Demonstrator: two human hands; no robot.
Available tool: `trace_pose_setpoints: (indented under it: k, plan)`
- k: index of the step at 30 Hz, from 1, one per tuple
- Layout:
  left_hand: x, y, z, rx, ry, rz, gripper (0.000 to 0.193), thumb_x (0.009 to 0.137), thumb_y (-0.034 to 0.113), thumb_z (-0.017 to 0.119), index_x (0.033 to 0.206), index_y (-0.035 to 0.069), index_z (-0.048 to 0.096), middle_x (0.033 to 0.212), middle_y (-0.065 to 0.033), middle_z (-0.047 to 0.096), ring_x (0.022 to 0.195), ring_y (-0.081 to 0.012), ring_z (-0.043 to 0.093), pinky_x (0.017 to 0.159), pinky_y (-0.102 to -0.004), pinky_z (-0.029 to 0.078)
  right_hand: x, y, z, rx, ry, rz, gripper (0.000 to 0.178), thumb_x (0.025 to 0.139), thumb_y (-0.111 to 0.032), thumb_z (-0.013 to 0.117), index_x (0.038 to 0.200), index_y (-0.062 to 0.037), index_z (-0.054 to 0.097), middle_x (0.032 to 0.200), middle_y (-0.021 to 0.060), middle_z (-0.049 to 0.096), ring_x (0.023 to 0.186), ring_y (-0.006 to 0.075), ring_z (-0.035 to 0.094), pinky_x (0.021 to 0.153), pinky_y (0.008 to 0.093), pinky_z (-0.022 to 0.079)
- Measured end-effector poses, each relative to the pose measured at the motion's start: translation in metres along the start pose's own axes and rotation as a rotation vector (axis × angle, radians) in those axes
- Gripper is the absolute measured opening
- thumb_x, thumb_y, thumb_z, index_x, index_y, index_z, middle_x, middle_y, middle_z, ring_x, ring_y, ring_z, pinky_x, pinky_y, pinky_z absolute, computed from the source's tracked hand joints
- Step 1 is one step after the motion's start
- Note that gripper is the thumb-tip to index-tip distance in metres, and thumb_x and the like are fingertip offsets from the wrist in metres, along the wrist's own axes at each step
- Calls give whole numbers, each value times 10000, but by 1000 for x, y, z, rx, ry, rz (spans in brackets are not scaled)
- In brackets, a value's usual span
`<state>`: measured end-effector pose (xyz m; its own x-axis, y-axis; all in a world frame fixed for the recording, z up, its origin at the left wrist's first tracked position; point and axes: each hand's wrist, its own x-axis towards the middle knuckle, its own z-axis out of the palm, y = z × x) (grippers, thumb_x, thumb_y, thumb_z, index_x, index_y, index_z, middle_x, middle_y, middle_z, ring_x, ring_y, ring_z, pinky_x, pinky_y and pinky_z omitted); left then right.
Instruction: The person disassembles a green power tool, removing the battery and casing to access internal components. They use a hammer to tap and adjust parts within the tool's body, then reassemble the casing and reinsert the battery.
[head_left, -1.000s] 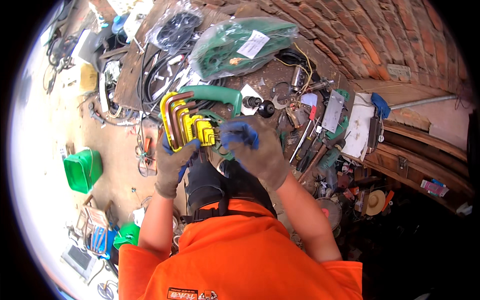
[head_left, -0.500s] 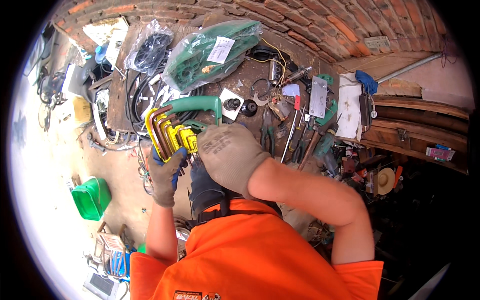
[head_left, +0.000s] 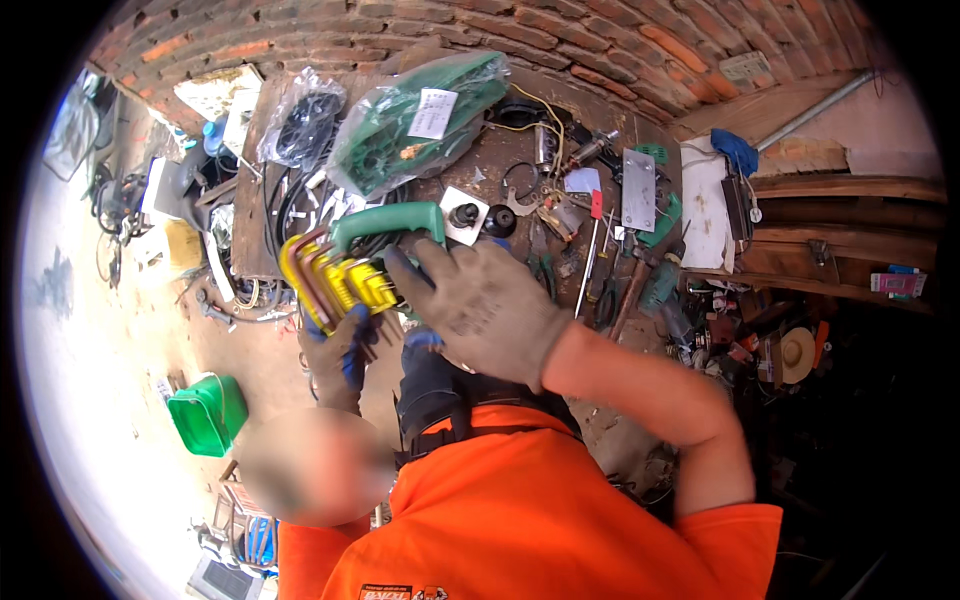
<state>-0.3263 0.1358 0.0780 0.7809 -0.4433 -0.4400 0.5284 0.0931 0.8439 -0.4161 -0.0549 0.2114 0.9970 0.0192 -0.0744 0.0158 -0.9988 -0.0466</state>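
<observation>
My left hand (head_left: 334,358), in a grey glove with blue fingertips, grips a yellow holder with a set of hex keys (head_left: 340,278) fanned in it. The brown keys' bent ends point up and left. Beside the holder, my right hand (head_left: 492,305) has its gloved fingers apart, with nothing seen in them. Its fingertips are near the short keys; whether they touch cannot be told. Just beyond the keys lies a curved green plastic handle (head_left: 388,222). A round blur hides most of my left forearm.
On the wooden bench (head_left: 465,100) are a bagged green part (head_left: 380,145), bagged black cable (head_left: 305,125), pliers (head_left: 541,265), a red-handled screwdriver (head_left: 590,262), a hammer (head_left: 632,295) and a metal plate (head_left: 638,190). A green bucket (head_left: 207,415) stands on the floor at left. A brick wall rises behind.
My right hand has gone from closed fingers at the hex keys to spread fingers, shifting a little right. The holder has moved slightly left and tilted. The whole view has shifted slightly.
</observation>
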Motion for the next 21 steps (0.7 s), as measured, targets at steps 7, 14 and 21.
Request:
trace_pose_setpoints:
  k: [7, 14, 21]
  plan:
    - [-103, 44, 41, -175, 145, 211, 511, 909, 97, 739, 1355, -53, 537, 993, -139, 695, 768, -235, 710, 744, -358, 619, -129, -19, 22, 916, 187, 243, 752, 876, -386, 807, 1492, -72, 510, 1214, 184, 648, 1026, 281, 676, 859, 405, 531]
    - [-122, 0, 152, 146, -428, -335, 241, 953, 61, 679, 1171, -12, 606, 841, -59, 697, 623, -119, 651, 557, -231, 522, -200, -5, 57, 1731, 207, 687, 558, 986, -275, 691, 1463, -55, 501, 1125, 208, 714, 971, 351, 724, 849, 420, 574]
    - [-139, -65, 207, -43, -615, -429, 456, 1005, 205, 696, 1378, 15, 514, 1114, -69, 672, 914, -137, 665, 795, -290, 576, -264, 38, 71, 1229, 391, 624, 678, 957, -263, 667, 1521, -12, 387, 1345, 286, 590, 1159, 457, 632, 972, 493, 524]
